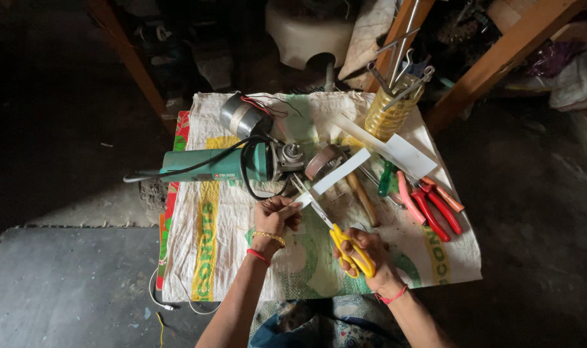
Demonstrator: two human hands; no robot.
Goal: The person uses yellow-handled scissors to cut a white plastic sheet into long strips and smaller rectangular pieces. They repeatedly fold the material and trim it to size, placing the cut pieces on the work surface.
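Your right hand has its fingers through the yellow loops of the scissors, closed around the handles. The scissors run from the handles at about 4 o'clock up to the blade tips at about 10 o'clock, and the blades stand slightly parted around the white strip. Your left hand pinches the near end of that strip between thumb and fingers, shut on it, just left of the blades.

The strip's long axis crosses the scissors: it climbs from your left hand at 7 o'clock toward its free end at 2 o'clock, held up above the woven sack that is spread on the floor. The blades meet the strip near its lower end, close beside your left fingertips.

At 10 o'clock from your left hand lies a green angle grinder, its body running left to right with the head at the right, a black cord looped over it. Behind it at 12 o'clock sits a small motor part with red wires. At 3 o'clock from the strip lie red-handled pliers, with a wooden-handled tool between them and the scissors. A second white strip lies at 1 o'clock, touching a yellow wire holder full of metal tools.
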